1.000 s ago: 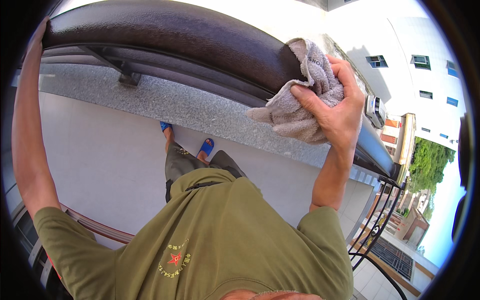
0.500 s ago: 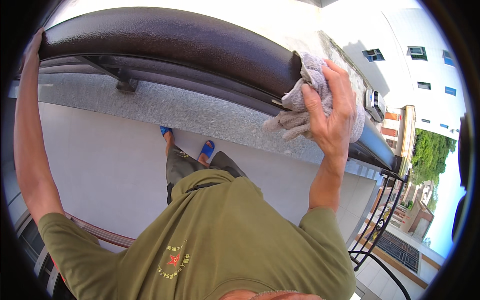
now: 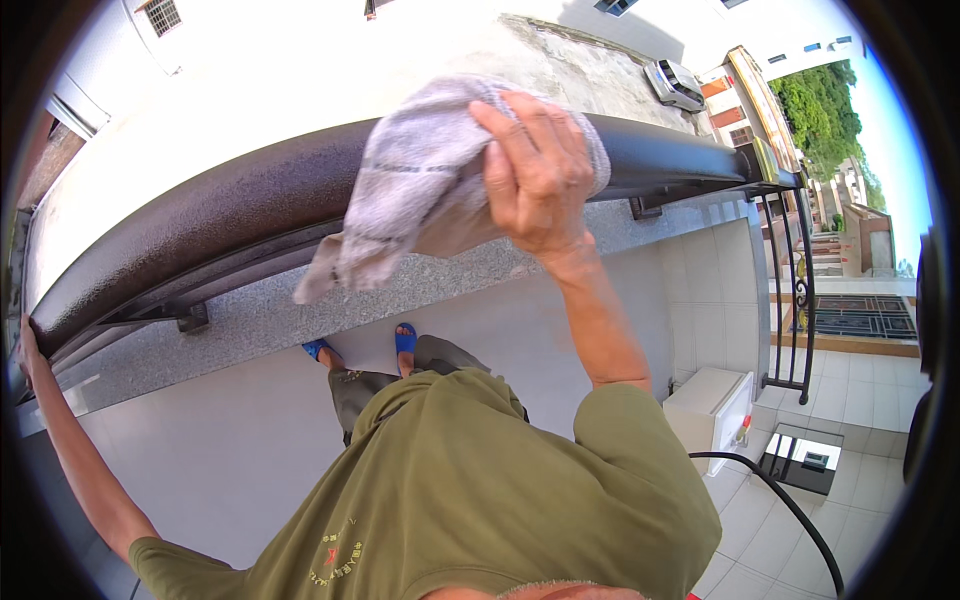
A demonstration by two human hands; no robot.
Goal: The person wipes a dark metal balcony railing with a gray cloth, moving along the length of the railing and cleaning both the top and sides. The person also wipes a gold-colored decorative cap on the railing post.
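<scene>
A thick dark brown handrail (image 3: 230, 190) curves across the view in front of me. My right hand (image 3: 545, 175) presses a light grey towel (image 3: 410, 170) onto its top, right of the middle, with fingers bent over the cloth. Part of the towel drapes down the near side of the rail, and its loose corner hangs free. Far to the left, my left hand (image 3: 28, 350) grips the same rail; most of its fingers are hidden behind the rail and at the picture's dark rim.
Below the rail runs a grey granite ledge (image 3: 260, 310), with my feet in blue slippers (image 3: 405, 338) close by. To the right are a black metal railing (image 3: 788, 290), a white cabinet (image 3: 708, 410) and a black hose (image 3: 780, 490). A parked car (image 3: 674, 85) stands beyond.
My right hand and the towel have shifted left and up in the picture, and the towel is more spread out. The view has turned; my left hand stays at the rail, lower in view.
</scene>
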